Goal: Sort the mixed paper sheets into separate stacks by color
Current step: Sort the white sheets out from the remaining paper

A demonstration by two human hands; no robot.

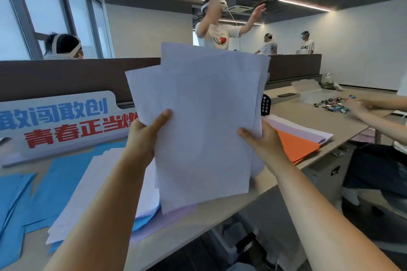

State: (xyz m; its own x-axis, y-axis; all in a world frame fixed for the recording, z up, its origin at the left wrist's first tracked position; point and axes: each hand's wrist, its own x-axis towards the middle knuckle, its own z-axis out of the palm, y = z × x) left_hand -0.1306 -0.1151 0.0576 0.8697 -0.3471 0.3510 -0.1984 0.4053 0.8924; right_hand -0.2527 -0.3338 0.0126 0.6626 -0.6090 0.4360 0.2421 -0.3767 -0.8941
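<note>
Left hand (pixel 143 136) and right hand (pixel 262 141) pinch fanned white sheets (pixel 204 116).
Tap edges square, then lay on the near-left white stack (pixel 99 182).

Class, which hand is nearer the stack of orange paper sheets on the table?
Right. The right hand grips the white paper sheets just beside the stack of orange paper sheets; the left hand grips their far edge.

Beige table (pixel 308 116) — blue sheets (pixel 61 174), white stack (pixel 99 182), orange sheets (pixel 295 145), lilac sheets (pixel 306 131).
</note>
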